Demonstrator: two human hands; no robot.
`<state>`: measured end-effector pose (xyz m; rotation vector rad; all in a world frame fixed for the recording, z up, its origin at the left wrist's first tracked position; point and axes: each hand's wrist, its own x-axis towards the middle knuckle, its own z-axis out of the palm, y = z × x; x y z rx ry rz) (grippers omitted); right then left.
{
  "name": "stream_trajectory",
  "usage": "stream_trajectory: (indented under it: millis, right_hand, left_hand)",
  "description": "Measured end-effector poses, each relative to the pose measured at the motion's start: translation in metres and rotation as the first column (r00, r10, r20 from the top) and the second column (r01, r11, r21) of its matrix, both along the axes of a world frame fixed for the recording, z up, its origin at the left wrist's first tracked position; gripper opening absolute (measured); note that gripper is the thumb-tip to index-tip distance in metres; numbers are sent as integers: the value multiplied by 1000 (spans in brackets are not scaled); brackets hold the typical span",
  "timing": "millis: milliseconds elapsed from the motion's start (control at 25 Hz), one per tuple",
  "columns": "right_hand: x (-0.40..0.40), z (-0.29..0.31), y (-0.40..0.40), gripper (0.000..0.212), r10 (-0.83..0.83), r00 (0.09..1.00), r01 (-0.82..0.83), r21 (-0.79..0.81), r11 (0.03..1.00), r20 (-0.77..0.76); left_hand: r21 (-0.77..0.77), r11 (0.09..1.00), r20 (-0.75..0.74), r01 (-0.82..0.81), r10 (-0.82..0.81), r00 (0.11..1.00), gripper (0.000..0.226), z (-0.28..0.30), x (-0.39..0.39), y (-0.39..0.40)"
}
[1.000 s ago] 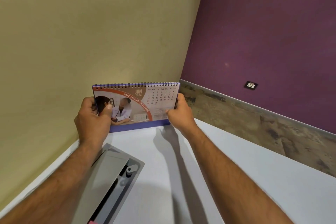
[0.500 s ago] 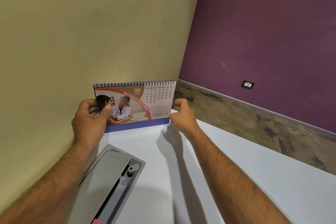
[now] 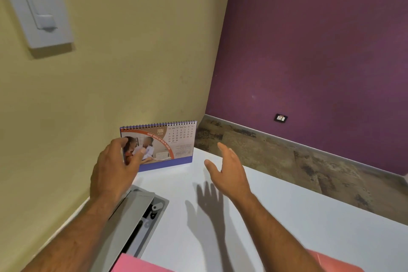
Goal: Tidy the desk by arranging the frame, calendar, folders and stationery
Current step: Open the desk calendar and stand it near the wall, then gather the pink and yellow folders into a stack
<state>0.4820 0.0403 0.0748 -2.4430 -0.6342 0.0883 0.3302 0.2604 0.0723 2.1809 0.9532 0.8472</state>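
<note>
A spiral-bound desk calendar showing June stands upright on the white desk, in the far corner against the yellow wall. My left hand hovers at its left edge with fingers apart, holding nothing; whether the thumb still touches the page I cannot tell. My right hand is open in the air to the right of the calendar, clear of it. Pink folders show at the bottom edge, one near the middle and another under my right forearm.
A grey flip-up cable hatch is set in the desk under my left forearm, its lid raised. The yellow wall carries a white switch plate. Past the desk's far edge lie a wood-look floor and a purple wall with a socket.
Both hands have let go of the calendar and drawn back toward me, fingers spread. The calendar now stands by itself in the corner. The view has pulled back and tilted upward.
</note>
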Motion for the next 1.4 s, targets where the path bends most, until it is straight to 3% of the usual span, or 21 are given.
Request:
stream_trajectory:
  millis: [120, 200, 280, 440, 1000, 1280, 1400]
  right_hand:
    - [-26, 16, -32, 75, 56, 987, -42, -95, 995, 150]
    - [-46, 29, -53, 80, 70, 969, -32, -160, 987, 235]
    - [-66, 36, -74, 82, 77, 951, -15, -206, 978, 299]
    - [-110, 42, -123, 84, 71, 935, 15, -240, 971, 347]
    - [-259, -12, -220, 82, 30, 992, -1, -235, 972, 120]
    - [-307, -51, -223, 80, -24, 1000, 25, -101, 995, 11]
    - [-326, -54, -218, 65, -163, 984, 167, 57, 984, -72]
  left_hand:
    - [215, 964, -108, 154, -134, 985, 47, 18, -16, -31]
    - [313, 918, -229, 245, -177, 957, 66, 22, -25, -52]
    - [363, 882, -327, 302, -183, 927, 83, 23, -35, -75]
    - [418, 800, -449, 431, -231, 863, 90, 33, -62, -128]
    - [292, 833, -567, 471, -246, 786, 90, -12, -207, -219]
    - [96, 917, -617, 386, -250, 746, 92, -36, -259, -222]
    - [-107, 973, -512, 207, -232, 827, 85, -53, -277, -218]
